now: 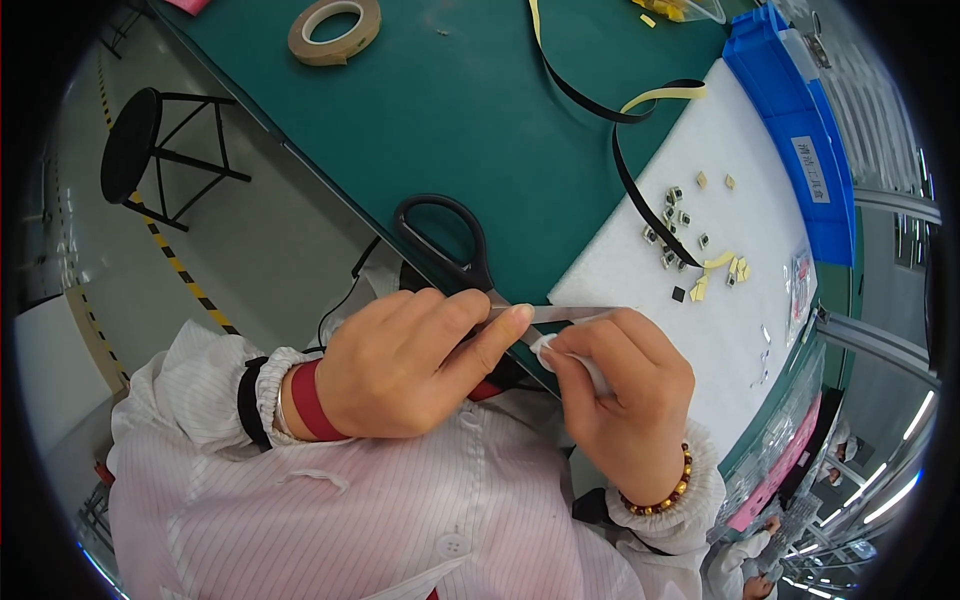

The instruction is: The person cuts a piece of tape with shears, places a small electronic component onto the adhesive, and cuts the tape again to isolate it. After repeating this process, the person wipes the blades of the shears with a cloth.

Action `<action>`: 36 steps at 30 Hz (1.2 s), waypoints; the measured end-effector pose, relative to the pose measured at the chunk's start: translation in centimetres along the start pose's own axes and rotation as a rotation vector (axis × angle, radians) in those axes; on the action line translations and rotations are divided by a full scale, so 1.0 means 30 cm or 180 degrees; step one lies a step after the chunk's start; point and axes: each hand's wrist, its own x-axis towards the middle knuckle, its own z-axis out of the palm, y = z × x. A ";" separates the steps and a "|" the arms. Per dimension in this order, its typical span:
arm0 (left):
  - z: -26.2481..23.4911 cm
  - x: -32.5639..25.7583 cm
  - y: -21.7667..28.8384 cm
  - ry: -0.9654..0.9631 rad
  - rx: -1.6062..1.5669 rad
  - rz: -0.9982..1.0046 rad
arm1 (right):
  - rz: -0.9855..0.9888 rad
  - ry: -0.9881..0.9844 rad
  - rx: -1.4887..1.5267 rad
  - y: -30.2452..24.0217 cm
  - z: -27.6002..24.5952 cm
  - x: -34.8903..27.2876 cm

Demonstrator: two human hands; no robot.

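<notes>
My left hand point(395, 365) is closed round the middle of a pair of scissors point(482, 272), its thumb pressed near the pivot. The dark handle loops stick out beyond my knuckles over the table edge, and the metal blades stand apart, pointing right. Against the nearer blade, my right hand point(630, 395) pinches a small crumpled white wipe point(546, 352). Part of that wipe is hidden by my fingers, so whether it is paper or cloth I cannot tell.
A white foam sheet point(720, 125) carries several small metal parts point(672, 220), yellow backing bits and a black square point(678, 294). Black tape strip point(622, 165) curls over the green mat point(460, 110). A tape roll point(335, 32), blue bin point(800, 130) and stool point(135, 140) surround it.
</notes>
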 end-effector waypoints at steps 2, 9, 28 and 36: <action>0.000 0.000 -0.004 0.0024 0.0026 0.0013 | -0.0186 0.0019 -0.0019 0.000 0.014 0.024; 0.002 0.003 0.002 0.0050 -0.0027 -0.0001 | 0.0094 -0.0235 -0.0095 0.013 -0.048 -0.039; 0.002 0.003 -0.002 0.0027 0.0007 0.0027 | -0.0198 0.0001 -0.0365 0.001 -0.018 -0.019; -0.009 0.010 -0.008 -0.0089 -0.0092 0.0023 | 0.0424 -0.0099 -0.0361 0.018 -0.096 -0.104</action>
